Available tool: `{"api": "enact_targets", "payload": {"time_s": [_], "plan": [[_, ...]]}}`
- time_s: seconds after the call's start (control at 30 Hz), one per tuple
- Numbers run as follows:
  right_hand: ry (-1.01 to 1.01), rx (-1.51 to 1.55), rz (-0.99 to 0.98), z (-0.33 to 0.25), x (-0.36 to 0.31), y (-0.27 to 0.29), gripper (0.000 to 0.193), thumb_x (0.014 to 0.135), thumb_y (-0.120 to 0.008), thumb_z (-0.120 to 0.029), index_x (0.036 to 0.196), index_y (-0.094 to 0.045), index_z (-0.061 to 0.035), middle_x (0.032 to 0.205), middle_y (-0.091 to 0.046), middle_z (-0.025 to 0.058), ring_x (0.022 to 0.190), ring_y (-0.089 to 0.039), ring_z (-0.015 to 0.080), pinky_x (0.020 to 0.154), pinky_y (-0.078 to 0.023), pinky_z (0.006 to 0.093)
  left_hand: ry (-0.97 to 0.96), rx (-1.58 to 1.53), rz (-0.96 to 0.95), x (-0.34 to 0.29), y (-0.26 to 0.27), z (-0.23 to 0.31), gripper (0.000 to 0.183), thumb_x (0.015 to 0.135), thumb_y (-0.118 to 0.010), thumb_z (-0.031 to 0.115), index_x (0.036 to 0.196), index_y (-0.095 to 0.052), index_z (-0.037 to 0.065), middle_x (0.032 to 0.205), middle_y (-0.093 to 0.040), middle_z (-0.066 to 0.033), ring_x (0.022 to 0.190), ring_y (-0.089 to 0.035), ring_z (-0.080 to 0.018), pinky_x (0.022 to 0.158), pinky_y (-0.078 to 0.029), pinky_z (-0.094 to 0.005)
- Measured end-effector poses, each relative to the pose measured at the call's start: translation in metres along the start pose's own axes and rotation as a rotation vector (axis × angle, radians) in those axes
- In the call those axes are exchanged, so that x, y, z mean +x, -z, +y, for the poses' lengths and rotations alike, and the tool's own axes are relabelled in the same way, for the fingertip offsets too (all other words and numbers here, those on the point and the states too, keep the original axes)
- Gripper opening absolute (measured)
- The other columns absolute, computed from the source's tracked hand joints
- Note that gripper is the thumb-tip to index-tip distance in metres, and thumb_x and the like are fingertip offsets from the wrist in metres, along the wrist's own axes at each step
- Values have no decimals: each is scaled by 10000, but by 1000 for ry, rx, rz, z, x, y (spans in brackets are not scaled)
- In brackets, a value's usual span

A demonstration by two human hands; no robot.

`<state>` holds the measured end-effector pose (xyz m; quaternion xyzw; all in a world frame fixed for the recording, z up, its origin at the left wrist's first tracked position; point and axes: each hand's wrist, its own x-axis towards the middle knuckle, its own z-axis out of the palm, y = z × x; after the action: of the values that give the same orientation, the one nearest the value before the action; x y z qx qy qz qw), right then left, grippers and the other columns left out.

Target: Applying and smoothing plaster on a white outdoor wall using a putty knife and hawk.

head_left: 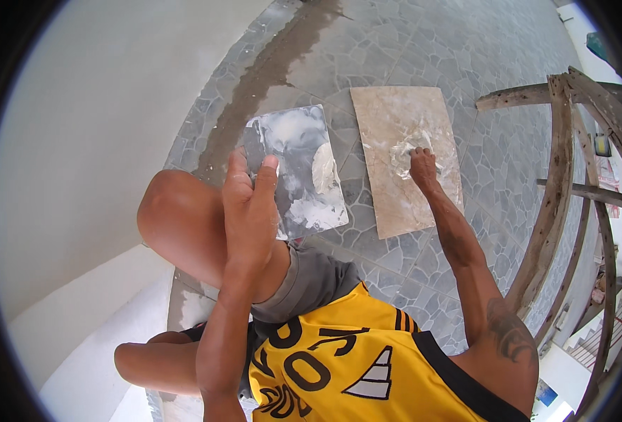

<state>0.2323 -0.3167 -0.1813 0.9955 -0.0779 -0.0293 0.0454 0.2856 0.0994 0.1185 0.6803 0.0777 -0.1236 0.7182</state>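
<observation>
My left hand (251, 207) grips the near left edge of a flat grey rectangular board (286, 158), thumb on top and the other fingers partly hidden behind it. White paste is smeared over the board, with a thicker cream patch (323, 169) near its right edge. Further right, a beige marbled tile (395, 204) lies on the floor. My right hand (423, 167) is closed and low over its middle, at a mound of wet white paste (401, 151). Whatever is between those fingers is too hidden to name.
A white wall (114, 105) rises along the left. The floor (367, 56) has a grey stone pattern, with a brown dirty strip (269, 63) beside the wall. Wooden poles of a frame (554, 176) stand at the right. My bent knee (174, 204) is just left of the board.
</observation>
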Motion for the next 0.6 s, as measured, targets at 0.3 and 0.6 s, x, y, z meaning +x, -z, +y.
{"api": "enact_targets", "payload": {"time_s": [0.3, 0.6], "plan": [[-290, 508, 17, 7, -7, 39, 248, 801, -568, -10, 1018, -685, -3, 926, -674, 184, 814, -640, 314, 770, -508, 372, 36, 149, 39, 1, -2, 4, 578, 983, -517, 138, 1449, -280, -108, 1155, -588, -139, 1000, -572, -151, 876, -455, -248], [-457, 1744, 194, -41, -59, 208, 257, 958, -575, -101, 1173, -643, 21, 1011, -683, 17, 838, -606, 102, 764, -481, 254, 297, -161, -230, 29, -81, -42, 409, 979, -478, 95, 1329, -379, -90, 1068, -583, -128, 890, -623, -154, 718, -528, -289]]}}
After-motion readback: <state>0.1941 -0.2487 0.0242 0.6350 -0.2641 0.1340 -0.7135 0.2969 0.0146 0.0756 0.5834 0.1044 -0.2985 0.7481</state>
